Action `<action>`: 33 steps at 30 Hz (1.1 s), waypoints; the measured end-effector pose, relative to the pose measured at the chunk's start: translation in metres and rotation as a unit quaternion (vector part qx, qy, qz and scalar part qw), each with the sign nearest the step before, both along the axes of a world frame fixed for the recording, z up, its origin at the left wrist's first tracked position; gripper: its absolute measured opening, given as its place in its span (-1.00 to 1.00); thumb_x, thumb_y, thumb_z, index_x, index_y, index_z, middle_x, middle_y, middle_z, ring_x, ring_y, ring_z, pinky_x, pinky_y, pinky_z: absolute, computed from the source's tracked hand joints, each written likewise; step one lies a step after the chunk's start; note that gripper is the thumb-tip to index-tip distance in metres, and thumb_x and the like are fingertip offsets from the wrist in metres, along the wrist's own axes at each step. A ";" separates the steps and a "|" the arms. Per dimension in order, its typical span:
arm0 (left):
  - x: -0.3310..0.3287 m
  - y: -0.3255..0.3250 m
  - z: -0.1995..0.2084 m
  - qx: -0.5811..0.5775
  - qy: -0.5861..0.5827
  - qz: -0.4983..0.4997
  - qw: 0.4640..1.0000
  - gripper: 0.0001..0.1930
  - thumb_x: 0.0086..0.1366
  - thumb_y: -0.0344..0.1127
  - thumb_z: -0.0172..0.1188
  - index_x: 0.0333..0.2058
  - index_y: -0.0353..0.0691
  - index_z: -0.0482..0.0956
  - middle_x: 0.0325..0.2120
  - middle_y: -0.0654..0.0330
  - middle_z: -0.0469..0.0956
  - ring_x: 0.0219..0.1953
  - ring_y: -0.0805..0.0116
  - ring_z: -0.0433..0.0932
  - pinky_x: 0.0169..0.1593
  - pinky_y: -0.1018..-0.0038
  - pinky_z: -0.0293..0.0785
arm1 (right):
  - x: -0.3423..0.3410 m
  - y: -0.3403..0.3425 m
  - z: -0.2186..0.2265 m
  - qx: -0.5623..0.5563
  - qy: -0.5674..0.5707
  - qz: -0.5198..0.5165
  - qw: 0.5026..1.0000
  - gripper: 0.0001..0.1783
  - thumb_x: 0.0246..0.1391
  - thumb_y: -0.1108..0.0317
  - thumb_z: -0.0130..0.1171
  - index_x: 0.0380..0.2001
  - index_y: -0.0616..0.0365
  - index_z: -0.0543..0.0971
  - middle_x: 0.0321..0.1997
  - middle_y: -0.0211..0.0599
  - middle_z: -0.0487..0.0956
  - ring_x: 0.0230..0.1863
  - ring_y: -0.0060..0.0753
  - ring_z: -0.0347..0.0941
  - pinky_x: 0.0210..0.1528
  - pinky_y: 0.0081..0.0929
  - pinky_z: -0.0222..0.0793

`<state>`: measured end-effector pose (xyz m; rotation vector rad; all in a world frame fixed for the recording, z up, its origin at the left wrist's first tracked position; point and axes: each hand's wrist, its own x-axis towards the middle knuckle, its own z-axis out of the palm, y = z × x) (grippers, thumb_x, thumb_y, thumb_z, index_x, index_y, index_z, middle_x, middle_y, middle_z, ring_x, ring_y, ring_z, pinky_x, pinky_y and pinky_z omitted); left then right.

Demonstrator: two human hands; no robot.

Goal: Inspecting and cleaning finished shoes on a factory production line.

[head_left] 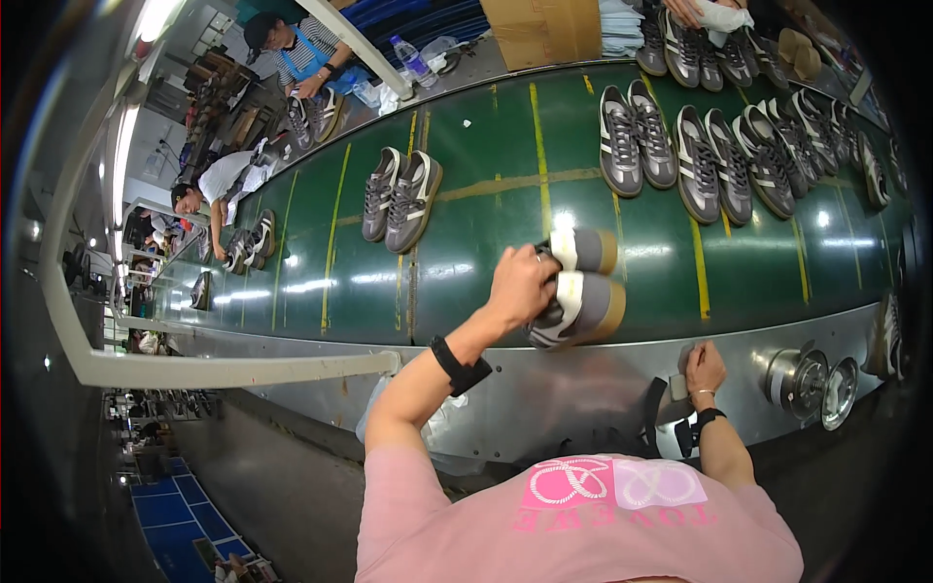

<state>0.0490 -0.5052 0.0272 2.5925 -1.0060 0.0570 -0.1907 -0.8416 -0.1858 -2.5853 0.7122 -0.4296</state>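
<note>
My left hand (525,287) is closed around a pair of grey sneakers (589,309) with white heels and gum soles. They are held tilted over the near side of the green conveyor belt (466,311), soles turned to the right. At the metal edge in front of me my right hand (706,369) is curled, fingers bent inward. A small greyish block (677,387) shows beside its fingers, and what the fingers hold, if anything, is hidden.
Pairs of grey sneakers (637,141) crowd the belt's right side; another pair (400,199) stands left of centre. Metal dishes (802,384) sit at the near right edge. A white metal frame (233,369) juts in at left. Co-workers handle shoes across the belt and farther left.
</note>
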 end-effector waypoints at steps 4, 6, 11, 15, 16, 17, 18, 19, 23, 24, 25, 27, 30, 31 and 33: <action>0.075 -0.007 0.009 -0.058 -0.003 0.067 0.996 -0.84 -0.02 -0.30 0.32 -0.41 -0.17 0.67 -0.47 0.04 0.59 -0.35 -0.02 0.53 -0.20 0.19 0.41 | 0.002 0.000 0.003 -0.007 0.005 0.003 1.000 -0.85 0.07 0.27 0.06 -0.47 0.10 0.44 -0.52 -0.15 0.49 -0.46 0.05 0.44 -0.41 -0.09 0.31; 0.108 -0.006 0.011 -0.063 -0.055 0.065 0.994 -0.84 -0.03 -0.30 0.34 -0.41 -0.16 0.67 -0.49 0.06 0.59 -0.39 -0.03 0.54 -0.22 0.20 0.41 | 0.003 0.002 0.007 -0.011 -0.001 0.004 1.000 -0.86 0.05 0.31 0.06 -0.49 0.12 0.41 -0.54 -0.15 0.45 -0.49 0.05 0.41 -0.42 -0.10 0.30; 0.184 0.013 0.008 0.014 -0.281 -0.026 0.959 -0.80 -0.02 -0.36 0.26 -0.33 -0.05 0.64 -0.46 0.33 0.55 -0.38 0.35 0.51 -0.26 0.34 0.34 | 0.004 -0.001 0.002 -0.037 0.017 0.003 0.999 -0.88 0.02 0.35 0.05 -0.50 0.13 0.40 -0.53 -0.12 0.44 -0.47 0.06 0.41 -0.41 -0.11 0.30; 0.253 0.036 0.006 0.120 -0.352 -0.063 0.926 -0.77 0.09 -0.32 0.13 -0.24 0.02 0.63 -0.29 0.37 0.55 -0.28 0.37 0.48 -0.21 0.39 0.33 | 0.009 0.001 0.008 -0.034 0.022 -0.002 0.999 -0.88 0.01 0.36 0.05 -0.50 0.15 0.39 -0.53 -0.10 0.43 -0.45 0.08 0.40 -0.39 -0.10 0.30; 0.272 0.043 0.005 0.127 -0.359 -0.041 0.924 -0.74 0.09 -0.32 0.12 -0.21 0.01 0.62 -0.28 0.36 0.54 -0.26 0.34 0.47 -0.20 0.37 0.33 | 0.009 0.002 0.009 -0.028 0.038 -0.007 0.999 -0.87 0.02 0.36 0.04 -0.50 0.16 0.38 -0.52 -0.10 0.43 -0.45 0.10 0.39 -0.37 -0.10 0.29; 0.289 0.053 0.003 0.134 -0.365 -0.018 0.921 -0.72 0.09 -0.33 0.11 -0.18 0.01 0.62 -0.27 0.34 0.54 -0.23 0.31 0.46 -0.18 0.35 0.34 | 0.008 0.002 0.008 -0.030 0.039 -0.006 0.999 -0.87 0.02 0.36 0.04 -0.50 0.16 0.38 -0.52 -0.10 0.43 -0.45 0.10 0.39 -0.37 -0.10 0.29; 0.305 0.060 -0.004 0.104 -0.347 0.066 0.930 -0.68 0.09 -0.37 0.12 -0.13 -0.01 0.60 -0.24 0.32 0.55 -0.18 0.27 0.47 -0.15 0.31 0.35 | 0.006 -0.001 0.007 -0.031 0.045 -0.010 0.998 -0.87 0.02 0.36 0.04 -0.50 0.16 0.38 -0.52 -0.09 0.43 -0.44 0.10 0.39 -0.36 -0.09 0.29; 0.317 0.071 -0.011 0.076 -0.326 0.151 0.930 -0.63 0.09 -0.40 0.12 -0.08 -0.02 0.58 -0.21 0.30 0.55 -0.13 0.24 0.47 -0.12 0.27 0.36 | 0.007 -0.002 0.008 -0.030 0.050 -0.011 0.998 -0.87 0.02 0.36 0.04 -0.49 0.17 0.37 -0.51 -0.09 0.44 -0.43 0.10 0.39 -0.36 -0.09 0.29; 0.340 0.144 -0.061 0.050 -0.194 0.387 0.900 -0.42 0.08 -0.50 0.10 0.15 -0.12 0.38 0.07 0.15 0.46 0.18 0.07 0.35 0.18 0.13 0.27 | 0.011 0.000 0.014 -0.042 0.033 -0.003 0.999 -0.88 0.06 0.37 0.01 -0.47 0.18 0.38 -0.51 -0.06 0.41 -0.43 0.12 0.39 -0.36 -0.11 0.31; 0.338 0.165 -0.074 0.038 -0.148 0.424 0.893 -0.37 0.07 -0.46 0.12 0.19 -0.15 0.32 0.14 0.11 0.39 0.25 0.06 0.27 0.25 0.10 0.18 | 0.008 -0.002 0.010 -0.049 0.040 -0.003 0.998 -0.88 0.07 0.37 0.00 -0.47 0.17 0.38 -0.51 -0.07 0.40 -0.44 0.11 0.39 -0.36 -0.13 0.30; 0.335 0.184 -0.086 0.026 -0.101 0.460 0.882 -0.32 0.06 -0.42 0.14 0.23 -0.19 0.25 0.20 0.06 0.32 0.32 0.05 0.18 0.32 0.07 0.09 | 0.007 -0.002 0.010 -0.051 0.044 -0.004 0.998 -0.88 0.07 0.37 0.00 -0.47 0.17 0.38 -0.51 -0.07 0.40 -0.44 0.11 0.39 -0.36 -0.13 0.30; 0.330 0.223 -0.110 0.047 -0.014 0.525 0.850 -0.20 0.00 -0.35 0.15 0.29 -0.21 0.14 0.30 0.00 0.18 0.41 0.05 -0.01 0.39 -0.01 -0.09 | 0.008 -0.002 0.013 -0.043 0.063 -0.007 0.997 -0.88 0.08 0.36 0.00 -0.47 0.17 0.38 -0.52 -0.08 0.40 -0.44 0.09 0.38 -0.37 -0.14 0.30; 0.338 0.254 -0.128 -0.013 0.112 0.535 0.837 -0.10 -0.03 -0.31 0.14 0.35 -0.17 0.04 0.37 -0.09 0.03 0.46 -0.03 -0.22 0.41 -0.04 -0.22 | 0.007 -0.005 0.010 -0.041 0.072 -0.009 0.997 -0.88 0.06 0.37 -0.01 -0.48 0.17 0.38 -0.50 -0.10 0.42 -0.43 0.09 0.40 -0.35 -0.15 0.31; 0.340 0.263 -0.130 -0.049 0.144 0.522 0.839 -0.09 -0.04 -0.30 0.14 0.36 -0.16 0.03 0.37 -0.12 0.00 0.46 -0.08 -0.26 0.41 -0.03 -0.24 | 0.006 -0.005 0.008 -0.034 0.082 -0.013 0.996 -0.89 0.04 0.38 -0.01 -0.48 0.17 0.39 -0.48 -0.11 0.45 -0.40 0.09 0.42 -0.32 -0.15 0.33; 0.362 0.294 -0.137 -0.058 0.168 0.465 0.867 -0.08 -0.03 -0.21 0.18 0.36 -0.16 0.05 0.32 -0.21 0.12 0.45 -0.19 -0.33 0.41 -0.03 -0.28 | 0.011 -0.003 0.004 -0.035 0.085 0.000 0.996 -0.90 0.05 0.39 -0.03 -0.48 0.18 0.39 -0.47 -0.12 0.46 -0.40 0.08 0.42 -0.31 -0.16 0.34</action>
